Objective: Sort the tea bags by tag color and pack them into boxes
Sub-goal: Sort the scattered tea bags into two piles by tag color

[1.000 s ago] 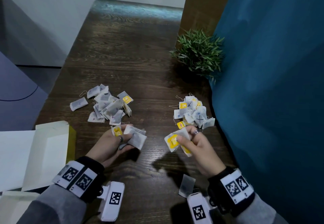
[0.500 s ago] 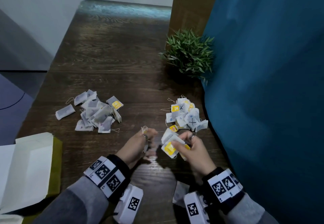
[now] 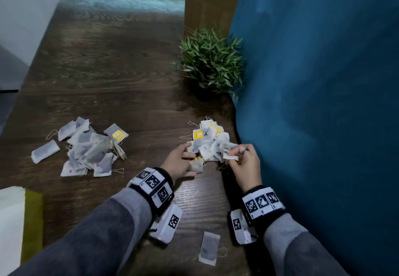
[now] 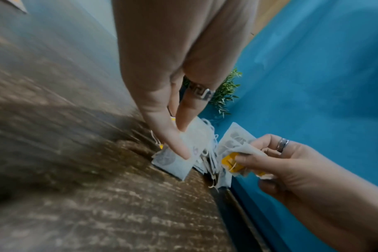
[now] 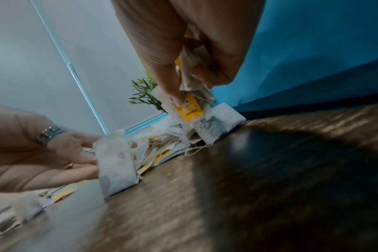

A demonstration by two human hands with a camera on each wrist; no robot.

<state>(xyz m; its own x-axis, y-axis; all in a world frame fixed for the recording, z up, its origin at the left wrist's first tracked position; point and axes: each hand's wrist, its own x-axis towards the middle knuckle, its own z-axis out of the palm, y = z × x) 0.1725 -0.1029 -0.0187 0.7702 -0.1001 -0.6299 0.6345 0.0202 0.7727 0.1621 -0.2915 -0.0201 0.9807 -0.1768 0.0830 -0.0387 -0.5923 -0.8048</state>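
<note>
Dark wooden table (image 3: 112, 77), blue curtain (image 3: 323, 81) along its right edge, small potted plant (image 3: 212, 59) at the curtain's foot

Two heaps of tea bags: left heap (image 3: 88, 148), mostly tags hidden, one yellow tag showing; right heap (image 3: 210, 141) against the curtain, yellow tags showing. One stray tea bag (image 3: 209, 248) lies near the table's front edge, between the forearms. Corner of an open box (image 3: 19, 221) at far left, nothing seen packed in it

Both hands at the right heap. Left hand (image 3: 180, 163): fingers straight and together, tips pressing a single bag (image 3: 197, 166) at the heap's near edge. Right hand (image 3: 246, 163): fingers curled, clamped on a bunch of yellow-tagged bags (image 4: 233, 153)

Judgement: still sorting, packing not begun. To do it well: lay bags flat on the heap, strings tucked clear; check each tag's colour first

Head view: tags in the right hand hidden. Left wrist view shows the bunch with a yellow tag; right wrist view shows the thumb (image 5: 173, 95) pinning that tag, and the left hand's bag standing on edge
</note>
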